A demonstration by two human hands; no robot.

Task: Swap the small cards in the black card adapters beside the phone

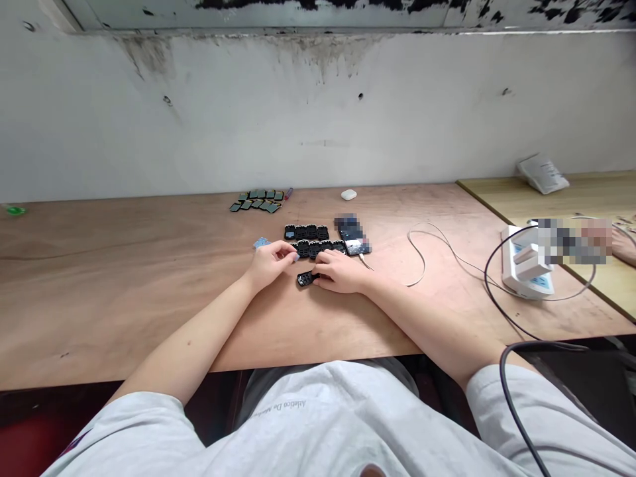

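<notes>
My right hand [340, 270] rests on the wooden table [124, 278], its fingers closed on a small black plastic part [305, 279]. My left hand [271, 261] lies just to its left with fingers curled in a pinch; what it holds is too small to make out. Behind both hands stand two rows of the same black parts [313, 240]. A small light blue piece [261, 243] lies beside the left hand.
Several small dark green chips [258, 200] lie farther back. A phone [352, 236], a white earbud case [348, 195], a white cable [427, 255], and a power strip [527, 271] with a black cable sit to the right. Another person's hand [623, 244] shows at far right.
</notes>
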